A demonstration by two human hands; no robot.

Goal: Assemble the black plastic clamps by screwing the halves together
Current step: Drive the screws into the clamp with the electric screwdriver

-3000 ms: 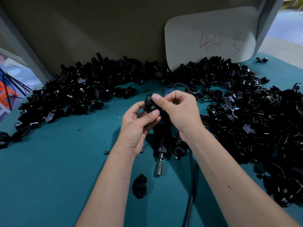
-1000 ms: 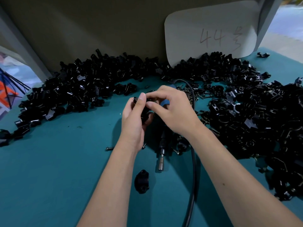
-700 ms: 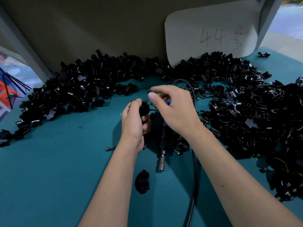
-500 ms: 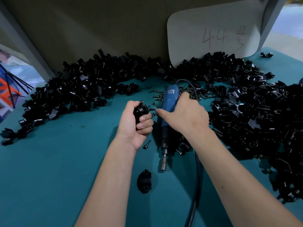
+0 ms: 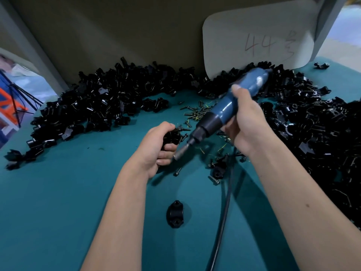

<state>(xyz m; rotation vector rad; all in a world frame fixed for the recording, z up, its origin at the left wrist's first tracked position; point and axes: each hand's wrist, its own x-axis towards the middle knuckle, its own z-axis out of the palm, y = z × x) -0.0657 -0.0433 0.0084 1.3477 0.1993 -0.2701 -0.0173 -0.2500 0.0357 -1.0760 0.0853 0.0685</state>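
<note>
Clamp (image 5: 172, 138) sits gripped in the left hand (image 5: 156, 148) above the teal table (image 5: 58, 192), while the right hand (image 5: 245, 126) grasps the blue electric screwdriver (image 5: 224, 112), its long axis slanting down-left, bit tip just right of the clamp.

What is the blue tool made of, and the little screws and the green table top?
Blue tool: looks like glossy plastic, with bright highlights on its body; its tip looks like dull metal. Screws: probably metal, small, with glints. Table top: matte teal with no reflections, perhaps felt or rubber mat; cannot tell which.
</note>
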